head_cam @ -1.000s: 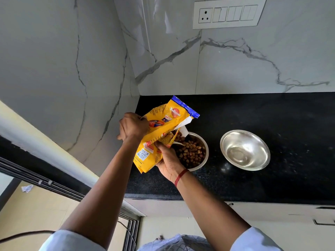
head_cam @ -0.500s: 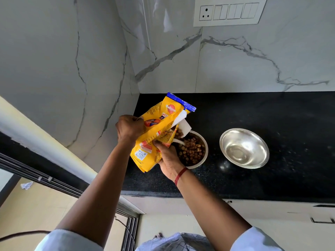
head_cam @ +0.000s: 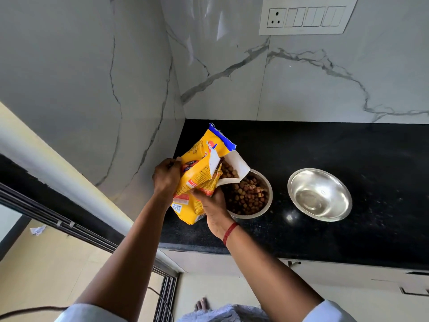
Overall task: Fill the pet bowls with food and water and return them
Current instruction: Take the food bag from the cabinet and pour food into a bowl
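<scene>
Food bag (head_cam: 197,175): yellow pouch with a blue top edge, held above the left end of the counter. It is tilted so its torn mouth hangs over the filled bowl. The white inner lining is folded back and brown pieces show at the opening.
Left hand (head_cam: 166,176): fingers curled round the bag's left side, gripping it from behind.
Right hand (head_cam: 212,206): under the bag near its mouth, with fingers and thumb pinching the lower fold. A red thread (head_cam: 230,233) circles the wrist.
Food bowl (head_cam: 270,198): round steel bowl standing on the counter just right of the right hand, partly under the bag's mouth.
Kibble (head_cam: 249,197): brown chunks covering the inside of the food bowl.
Second bowl (head_cam: 320,195): matching steel bowl with a shiny, bare interior. It stands upright on the counter to the right of the food bowl, close by but not touching it.
Counter (head_cam: 336,147): black speckled stone, set into a corner of the room.
Walls (head_cam: 301,84): white marble-pattern panels with grey veins.
Switch plate (head_cam: 306,16): white, mounted on the rear wall above the bowls.
</scene>
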